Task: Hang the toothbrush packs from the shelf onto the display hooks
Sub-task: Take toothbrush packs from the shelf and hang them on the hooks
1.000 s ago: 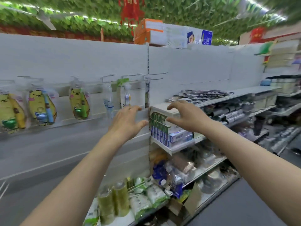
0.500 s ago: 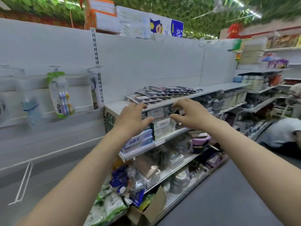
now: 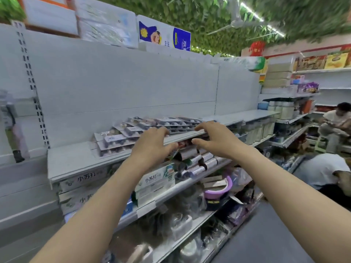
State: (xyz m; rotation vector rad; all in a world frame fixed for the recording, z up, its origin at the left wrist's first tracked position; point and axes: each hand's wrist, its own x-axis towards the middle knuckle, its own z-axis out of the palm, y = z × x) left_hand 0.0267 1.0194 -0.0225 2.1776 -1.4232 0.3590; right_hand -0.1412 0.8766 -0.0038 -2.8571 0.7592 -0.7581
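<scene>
1. Since the earlier frame the view has swung to the right: the shelf (image 3: 72, 160) now fills the middle, and the hung goods left of it have slid to the picture's left edge.
2. Both hands have advanced from the shelf's front lip to the toothbrush packs (image 3: 121, 138) on top of it.
3. The toothbrush packs lie flat in an overlapping row along the top of the shelf, from left of its centre out to its right part. None is lifted.
4. The left hand (image 3: 152, 147) is above the shelf's front edge, palm down. Its fingers (image 3: 163, 131) are spread, lightly bent and grip nothing; the tips lie over the front of the row. Contact cannot be confirmed.
5. The right hand (image 3: 216, 139) is just to the right of the left one, also at the shelf's front edge. Its fingers (image 3: 203, 127) are spread and hold nothing, with the tips at the right end of the row.
6. One blurred hanging pack (image 3: 9, 118) shows left of the shelf, beyond the slotted upright (image 3: 32, 82).
7. Toothpaste boxes (image 3: 157, 180) are stacked directly under the shelf.
8. Cartons (image 3: 106, 25) stand on the back panel's top, above the shelf.
9. Far right of the shelf, one person sits (image 3: 336, 120) and another crouches (image 3: 322, 168) low in the aisle.
</scene>
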